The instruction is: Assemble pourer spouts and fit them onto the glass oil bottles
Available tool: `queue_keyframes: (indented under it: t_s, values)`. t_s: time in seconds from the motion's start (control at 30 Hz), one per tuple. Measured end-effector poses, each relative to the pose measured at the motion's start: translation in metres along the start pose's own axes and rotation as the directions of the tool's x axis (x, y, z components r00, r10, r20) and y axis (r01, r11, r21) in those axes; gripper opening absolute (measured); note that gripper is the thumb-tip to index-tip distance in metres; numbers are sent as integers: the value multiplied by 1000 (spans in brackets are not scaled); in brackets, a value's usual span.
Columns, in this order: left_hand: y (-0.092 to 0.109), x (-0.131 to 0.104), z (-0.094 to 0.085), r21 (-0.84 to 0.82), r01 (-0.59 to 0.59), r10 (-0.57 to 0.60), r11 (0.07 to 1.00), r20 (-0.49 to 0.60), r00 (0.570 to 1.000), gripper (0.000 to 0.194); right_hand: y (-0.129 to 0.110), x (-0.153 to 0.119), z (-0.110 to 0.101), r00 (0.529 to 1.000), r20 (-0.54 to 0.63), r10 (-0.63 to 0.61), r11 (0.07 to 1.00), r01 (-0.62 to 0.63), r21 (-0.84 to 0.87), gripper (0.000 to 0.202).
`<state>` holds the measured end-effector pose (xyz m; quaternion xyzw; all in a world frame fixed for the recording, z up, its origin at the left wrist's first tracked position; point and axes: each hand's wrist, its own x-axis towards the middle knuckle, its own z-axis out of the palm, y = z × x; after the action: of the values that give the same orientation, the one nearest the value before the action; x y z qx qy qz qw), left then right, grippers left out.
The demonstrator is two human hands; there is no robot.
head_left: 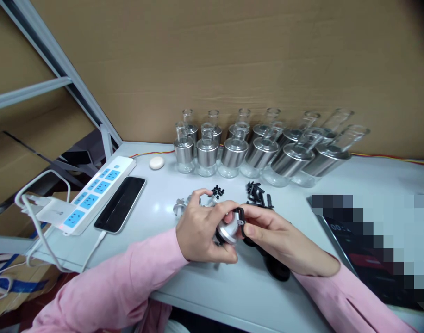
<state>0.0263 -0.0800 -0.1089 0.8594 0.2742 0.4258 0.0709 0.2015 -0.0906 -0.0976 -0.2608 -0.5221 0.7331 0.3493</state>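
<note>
My left hand (pixel 207 231) is wrapped round a silver domed metal cap (pixel 227 231) with black edging, held above the table. The fingers of my right hand (pixel 267 231) pinch a black curved part (pixel 240 217) at the cap's right side; a small silver tab shows beside it. Whether that part is fastened to the cap I cannot tell. Behind my hands lie a cluster of small black pieces (pixel 217 191) and a pile of black strip-like pieces (pixel 256 194). Silver parts (pixel 179 208) sit left of my left hand, and black rounded parts (pixel 277 268) are partly hidden under my right hand.
Two rows of glass bottles with steel sleeves (pixel 234 155) stand at the back against cardboard. A power strip (pixel 94 196), a phone (pixel 121 204) on a cable and a white round object (pixel 157 163) lie left. A dark, partly pixelated device (pixel 351 249) lies right.
</note>
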Motion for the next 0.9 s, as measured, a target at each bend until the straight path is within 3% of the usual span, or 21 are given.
queue_keyframes:
  t_s: [0.27, 0.53, 0.9]
  values:
    - [3, -2, 1, -26, 9, -9, 1000, 6, 1000, 70, 1, 3, 6, 997, -10, -79, 989, 78, -125, 20]
    - [0, -1, 1, -20, 16, -16, 1000, 4, 1000, 59, -2, 0, 1, 997, 60, -49, 994, 54, -94, 21]
    - [-3, -3, 3, 2, 30, -30, 1000, -16, 999, 57, 4, -1, 1, 998, -54, -10, 1000, 9, -23, 21]
